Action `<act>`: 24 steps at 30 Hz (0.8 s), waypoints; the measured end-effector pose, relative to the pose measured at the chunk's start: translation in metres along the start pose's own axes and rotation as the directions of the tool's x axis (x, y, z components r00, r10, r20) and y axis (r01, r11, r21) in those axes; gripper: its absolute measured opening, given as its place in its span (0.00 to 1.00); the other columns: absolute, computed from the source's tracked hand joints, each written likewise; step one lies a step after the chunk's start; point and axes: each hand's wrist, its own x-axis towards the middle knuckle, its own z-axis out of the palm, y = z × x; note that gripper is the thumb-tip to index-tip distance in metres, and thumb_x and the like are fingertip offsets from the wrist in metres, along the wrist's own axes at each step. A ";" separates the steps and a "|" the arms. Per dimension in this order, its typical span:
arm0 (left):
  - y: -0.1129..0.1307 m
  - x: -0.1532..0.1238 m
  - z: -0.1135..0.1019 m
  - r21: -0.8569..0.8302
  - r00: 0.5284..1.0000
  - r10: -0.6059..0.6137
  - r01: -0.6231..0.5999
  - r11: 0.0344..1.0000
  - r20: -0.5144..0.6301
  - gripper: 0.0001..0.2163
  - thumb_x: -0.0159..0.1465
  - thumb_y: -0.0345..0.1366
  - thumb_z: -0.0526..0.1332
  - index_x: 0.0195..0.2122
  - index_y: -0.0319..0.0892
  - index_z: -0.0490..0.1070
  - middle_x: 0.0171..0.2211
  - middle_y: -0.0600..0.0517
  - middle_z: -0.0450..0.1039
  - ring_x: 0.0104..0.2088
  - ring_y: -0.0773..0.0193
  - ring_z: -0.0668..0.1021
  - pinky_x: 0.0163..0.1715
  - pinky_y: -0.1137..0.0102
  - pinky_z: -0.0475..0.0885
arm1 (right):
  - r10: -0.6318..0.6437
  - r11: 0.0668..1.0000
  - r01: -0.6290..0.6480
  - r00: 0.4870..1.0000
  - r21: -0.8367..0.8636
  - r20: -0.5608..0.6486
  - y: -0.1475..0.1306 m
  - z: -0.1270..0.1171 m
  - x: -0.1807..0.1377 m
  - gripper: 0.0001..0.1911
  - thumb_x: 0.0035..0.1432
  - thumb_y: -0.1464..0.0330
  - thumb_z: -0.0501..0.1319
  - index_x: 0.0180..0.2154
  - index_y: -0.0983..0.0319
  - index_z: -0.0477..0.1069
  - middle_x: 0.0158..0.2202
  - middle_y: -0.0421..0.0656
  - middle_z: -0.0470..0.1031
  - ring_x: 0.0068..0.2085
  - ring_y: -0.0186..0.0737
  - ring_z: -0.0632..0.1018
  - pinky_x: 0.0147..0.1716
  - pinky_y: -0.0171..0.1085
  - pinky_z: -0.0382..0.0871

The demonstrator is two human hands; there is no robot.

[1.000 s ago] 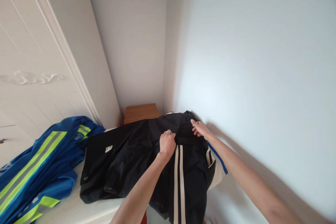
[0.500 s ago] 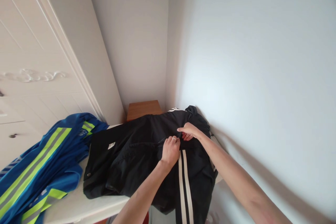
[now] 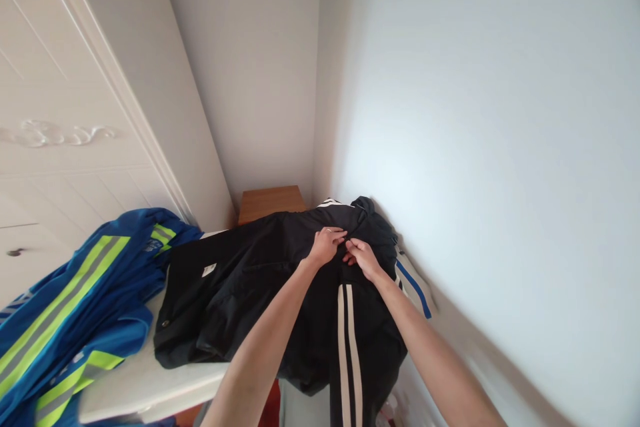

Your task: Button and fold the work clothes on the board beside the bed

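A black jacket (image 3: 280, 260) with paired white stripes down its sleeve is spread over a white surface, one sleeve hanging off the front. Near its collar end, my left hand (image 3: 326, 244) pinches the fabric, a ring on one finger. Close beside it on the right, my right hand (image 3: 362, 257) has its fingers curled against the same part of the jacket. The small detail between my fingertips is too dark to make out. A white label (image 3: 209, 270) shows on the jacket's lower part.
A blue garment (image 3: 85, 293) with yellow-green and grey bands lies at left on the white surface (image 3: 150, 387). Behind stand a brown wooden box-like piece (image 3: 270, 200) and a white cabinet (image 3: 75, 113). A pale wall (image 3: 475, 113) bounds the right side.
My left hand has moved up and slightly right over the jacket, toward the collar. The right hand has shifted slightly, its fingers now more curled. A white strip with a blue stripe shows beyond the jacket.
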 end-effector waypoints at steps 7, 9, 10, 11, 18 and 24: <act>-0.022 -0.002 0.012 -0.166 0.994 -0.054 0.038 0.985 -0.090 0.07 0.60 0.27 0.63 0.34 0.43 0.81 0.35 0.50 0.81 0.40 0.62 0.78 0.47 0.67 0.71 | -0.055 0.994 0.051 0.998 0.096 0.039 0.011 -0.003 -0.003 0.25 0.44 0.46 0.67 0.25 0.60 0.65 0.23 0.37 0.67 0.29 0.41 0.76 0.28 0.37 0.72; -0.027 -0.001 0.015 -0.214 0.990 -0.093 0.069 0.974 -0.103 0.07 0.60 0.27 0.63 0.33 0.42 0.81 0.34 0.50 0.81 0.38 0.62 0.79 0.45 0.68 0.72 | -0.068 0.992 0.061 0.996 0.112 0.056 0.014 -0.006 -0.005 0.24 0.46 0.47 0.67 0.25 0.60 0.66 0.24 0.37 0.69 0.30 0.40 0.75 0.32 0.38 0.72; -0.030 0.000 0.017 -0.238 0.988 -0.113 0.085 0.968 -0.105 0.07 0.60 0.28 0.62 0.32 0.41 0.80 0.34 0.49 0.81 0.37 0.62 0.80 0.44 0.68 0.72 | -0.075 0.991 0.067 0.995 0.117 0.062 0.016 -0.008 -0.007 0.23 0.46 0.48 0.67 0.25 0.61 0.67 0.25 0.38 0.70 0.30 0.39 0.75 0.33 0.38 0.72; -0.032 0.001 0.019 -0.261 0.986 -0.132 0.101 0.960 -0.106 0.06 0.60 0.28 0.62 0.32 0.40 0.80 0.34 0.49 0.81 0.37 0.62 0.80 0.42 0.68 0.73 | -0.081 0.990 0.073 0.995 0.121 0.064 0.018 -0.009 -0.009 0.22 0.47 0.49 0.68 0.26 0.61 0.68 0.26 0.38 0.71 0.30 0.39 0.74 0.33 0.37 0.71; -0.041 0.001 0.026 -0.365 0.975 -0.189 0.136 0.921 -0.114 0.06 0.60 0.31 0.63 0.32 0.39 0.80 0.33 0.48 0.81 0.35 0.60 0.81 0.41 0.67 0.74 | -0.078 0.983 0.072 0.997 0.170 0.029 0.022 -0.013 -0.023 0.18 0.51 0.53 0.68 0.27 0.61 0.69 0.27 0.39 0.73 0.31 0.37 0.75 0.34 0.34 0.71; -0.036 -0.005 0.021 -0.397 0.979 -0.147 0.079 0.914 -0.144 0.06 0.59 0.34 0.64 0.32 0.41 0.80 0.33 0.48 0.81 0.36 0.60 0.80 0.42 0.67 0.73 | 0.170 0.947 -0.172 0.985 0.270 0.028 -0.011 -0.020 -0.020 0.25 0.52 0.45 0.62 0.31 0.62 0.68 0.31 0.46 0.77 0.31 0.43 0.80 0.31 0.40 0.77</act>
